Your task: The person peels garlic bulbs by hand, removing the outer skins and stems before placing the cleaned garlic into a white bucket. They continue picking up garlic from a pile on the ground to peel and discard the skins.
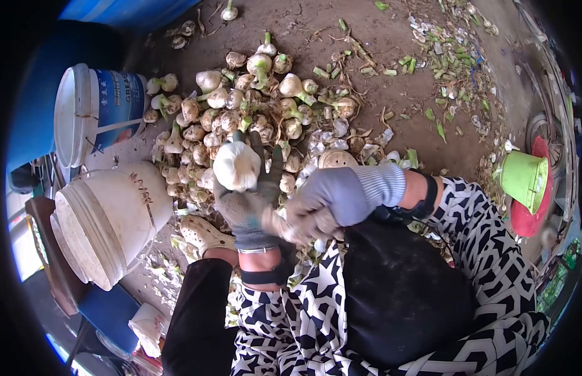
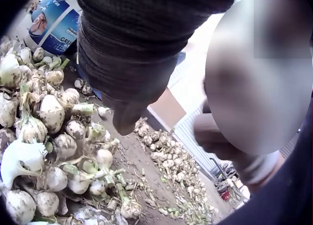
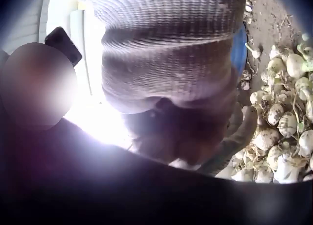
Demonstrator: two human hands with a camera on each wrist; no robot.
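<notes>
A white, cleaned garlic bulb (image 1: 237, 166) lies on the palm side of my left hand (image 1: 248, 210), which wears a dark grey glove. Straight fingers (image 1: 276, 164) stretch past the bulb toward the heap. In the left wrist view the left glove (image 2: 134, 54) hides the bulb. Beside the left hand's heel is my right hand (image 1: 319, 203), in a pale greyish-purple glove, its fingers bent and motion-blurred. I cannot tell whether those fingers hold anything. Beyond both hands spreads a heap of soil-stained garlic bulbs (image 1: 231, 119) with cut stems.
Left of the heap stand a blue-labelled bucket (image 1: 119, 103) and a larger white bucket (image 1: 109, 219). Peelings and stem pieces (image 1: 441, 81) litter the ground. A lime green bucket (image 1: 523, 178) is at right. Cream clogs (image 1: 206, 235) border the heap; another garlic pile (image 2: 173, 159) lies farther off.
</notes>
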